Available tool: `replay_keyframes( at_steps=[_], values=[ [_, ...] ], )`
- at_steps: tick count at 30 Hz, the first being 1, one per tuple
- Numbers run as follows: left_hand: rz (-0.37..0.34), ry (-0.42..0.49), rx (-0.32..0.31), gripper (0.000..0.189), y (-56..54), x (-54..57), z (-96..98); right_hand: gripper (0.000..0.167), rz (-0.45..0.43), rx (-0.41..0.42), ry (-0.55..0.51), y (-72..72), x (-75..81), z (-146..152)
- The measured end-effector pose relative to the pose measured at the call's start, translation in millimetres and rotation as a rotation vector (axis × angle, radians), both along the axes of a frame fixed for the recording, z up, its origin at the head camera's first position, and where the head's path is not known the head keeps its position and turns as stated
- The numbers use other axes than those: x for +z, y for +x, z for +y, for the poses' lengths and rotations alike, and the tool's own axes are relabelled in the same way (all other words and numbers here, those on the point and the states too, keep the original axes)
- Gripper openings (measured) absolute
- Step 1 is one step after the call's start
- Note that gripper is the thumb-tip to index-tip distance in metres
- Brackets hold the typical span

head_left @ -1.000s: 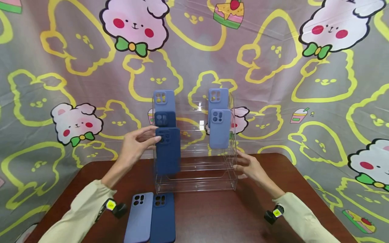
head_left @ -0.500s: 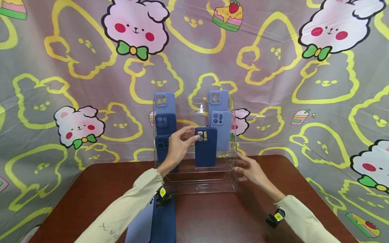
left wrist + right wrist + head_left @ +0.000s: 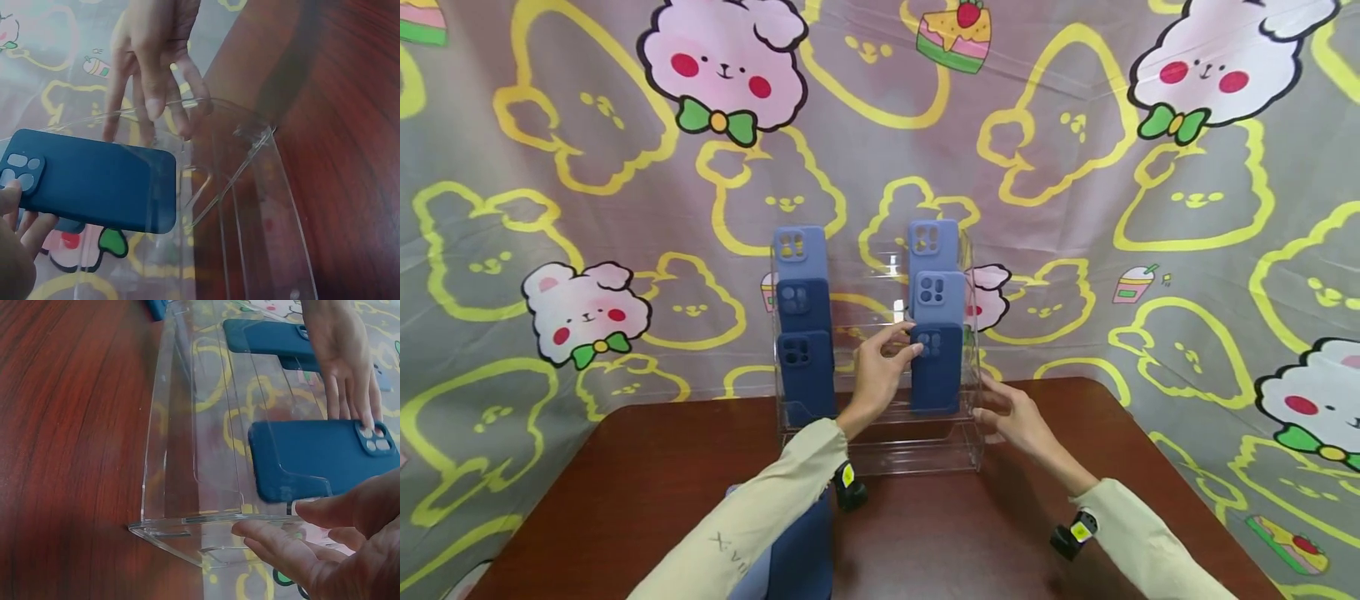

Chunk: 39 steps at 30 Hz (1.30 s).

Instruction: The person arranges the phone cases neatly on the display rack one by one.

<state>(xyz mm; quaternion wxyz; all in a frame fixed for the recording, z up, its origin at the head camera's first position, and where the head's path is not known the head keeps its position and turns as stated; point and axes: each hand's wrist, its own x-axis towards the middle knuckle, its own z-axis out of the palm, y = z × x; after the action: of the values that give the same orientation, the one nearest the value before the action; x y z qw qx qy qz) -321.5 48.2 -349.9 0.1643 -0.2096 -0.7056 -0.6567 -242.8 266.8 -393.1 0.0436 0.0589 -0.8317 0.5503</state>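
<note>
A dark blue phone case stands in the right column of a clear tiered display rack, below two lavender cases. My left hand pinches it by its upper left edge, near the camera cutouts. In the left wrist view, the left fingertips are on the cutout end of the case. My right hand holds the rack's right side panel, with its edge between thumb and fingers in the right wrist view. The left column carries a lavender case above two dark blue cases.
A dark blue case and a lavender case lie on the brown table, partly hidden under the left sleeve. A patterned curtain hangs behind the rack. The rack's lowest tier is at the front.
The left hand has moved right from the left column, carrying a dark blue case, which now stands in the right column. The right hand stays at the rack's side.
</note>
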Motion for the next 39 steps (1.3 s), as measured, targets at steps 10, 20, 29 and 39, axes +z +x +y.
replay_keyframes(
  at_steps=[10,20,29,39],
  values=[
    [0.029,-0.062,0.008,0.033,-6.4,-3.4,11.9,0.065,0.025,-0.023,0.041,-1.1,3.0,-1],
    [0.079,-0.134,0.016,0.042,-8.6,-3.9,10.5,0.066,0.018,-0.044,0.044,-2.6,2.7,-2],
    [0.113,-0.137,0.009,0.048,-2.3,-6.9,0.6,0.068,0.011,-0.049,0.057,-1.9,2.0,-1],
    [0.073,-0.163,-0.034,0.047,12.1,-2.3,-18.0,0.067,0.039,-0.037,0.069,-1.5,0.1,0]
  ],
)
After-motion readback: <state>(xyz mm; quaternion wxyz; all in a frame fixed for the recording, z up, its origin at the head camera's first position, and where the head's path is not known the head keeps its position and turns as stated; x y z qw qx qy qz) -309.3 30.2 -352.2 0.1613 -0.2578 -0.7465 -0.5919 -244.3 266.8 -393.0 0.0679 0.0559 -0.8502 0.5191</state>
